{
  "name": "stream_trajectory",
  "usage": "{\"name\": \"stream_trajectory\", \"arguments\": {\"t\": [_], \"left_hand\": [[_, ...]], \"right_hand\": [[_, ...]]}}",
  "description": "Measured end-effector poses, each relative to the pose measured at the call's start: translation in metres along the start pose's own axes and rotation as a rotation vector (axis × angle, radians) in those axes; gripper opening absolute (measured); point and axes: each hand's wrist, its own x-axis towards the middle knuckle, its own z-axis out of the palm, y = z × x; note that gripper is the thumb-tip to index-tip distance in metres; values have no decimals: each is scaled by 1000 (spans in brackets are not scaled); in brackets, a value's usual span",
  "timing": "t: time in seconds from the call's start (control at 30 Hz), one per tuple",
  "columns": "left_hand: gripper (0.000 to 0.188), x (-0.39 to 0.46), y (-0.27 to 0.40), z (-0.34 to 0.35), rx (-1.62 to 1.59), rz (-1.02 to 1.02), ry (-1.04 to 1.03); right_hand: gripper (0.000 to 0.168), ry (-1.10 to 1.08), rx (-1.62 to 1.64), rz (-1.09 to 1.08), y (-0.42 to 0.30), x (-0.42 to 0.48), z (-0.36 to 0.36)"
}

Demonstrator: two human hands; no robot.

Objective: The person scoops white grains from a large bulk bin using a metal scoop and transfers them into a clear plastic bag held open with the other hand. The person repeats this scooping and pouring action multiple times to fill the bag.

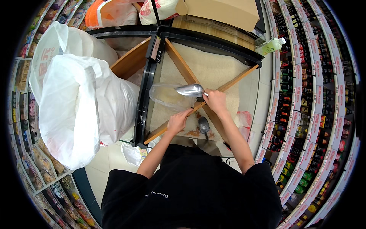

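My right hand [216, 99] is closed on the handle of a metal scoop [191, 90], whose bowl points left over a clear plastic bag [168, 96]. Under my left hand [177, 121] runs a slanting wooden divider board [157, 134]; the fingers are at its upper edge, close to the bag, and whether they hold the bag or the board is unclear. Pale grain, seemingly rice [200, 63], fills parts of the black-framed bin [142, 94] around the crossed dividers. A second metal scoop [204, 125] lies in the near compartment, among reddish-brown bits.
Large white sacks [114, 100] stand at the left against the bin. A drink bottle [270, 46] is at its far right corner, and a flattened cardboard piece [223, 11] lies beyond. Stocked shelves [298, 114] curve along the right; more shelves [45, 169] are at the left.
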Motion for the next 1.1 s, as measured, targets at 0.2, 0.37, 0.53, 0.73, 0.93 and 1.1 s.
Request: {"name": "stream_trajectory", "arguments": {"t": [0.2, 0.37, 0.53, 0.73, 0.93, 1.1], "left_hand": [[55, 1, -2, -4, -129, -7, -37], [62, 5, 5, -22, -108, 97, -153], [69, 5, 40, -58, 90, -13, -358], [55, 22, 80, -109, 184, -85, -430], [49, 57, 44, -123, 265, -2, -168], [60, 98, -12, -130, 421, -16, 69]], "right_hand": [[16, 15, 140, 126, 10, 3, -18], [18, 119, 54, 287, 34, 13, -16], [20, 94, -87, 324, 61, 25, 14], [24, -12, -147, 385, 68, 24, 52], [24, 38, -83, 465, 63, 26, 55], [25, 48, -88, 482, 64, 27, 60]]}}
